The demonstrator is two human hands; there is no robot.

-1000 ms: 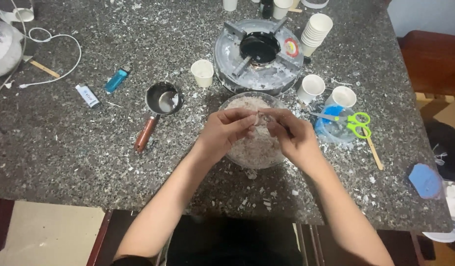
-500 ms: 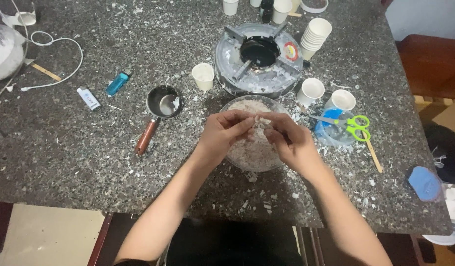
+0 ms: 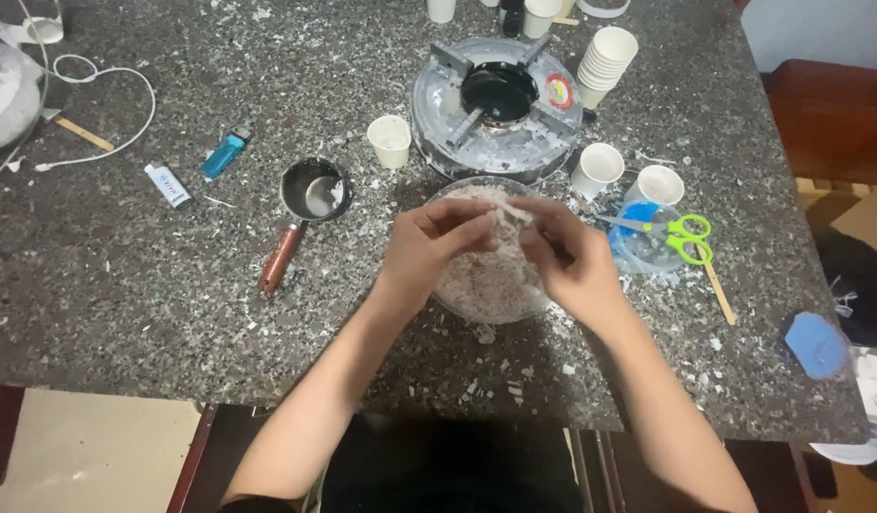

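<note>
Got my left hand [image 3: 429, 249] and right hand [image 3: 573, 261] both pinched onto a pale wax chunk [image 3: 510, 215], right over the glass bowl [image 3: 486, 285] of flakes on the bench [image 3: 125, 285] (small pot [image 3: 313, 190] sits just left)

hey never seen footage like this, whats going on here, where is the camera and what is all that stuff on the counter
The one current view comes from a camera worn on a person's head, looking down at their own two bare hands over a speckled dark stone counter. No machine is involved.

The left hand and right hand meet above a clear glass bowl of pale flaky shavings, pinching a small whitish piece between the fingertips.

Around it lie a small metal saucepan with a brown handle, a round silver gas burner, several white paper cups, one stack, green-handled scissors on a blue tub, a blue lighter and a white cable. Pale flakes are scattered across the counter.
</note>
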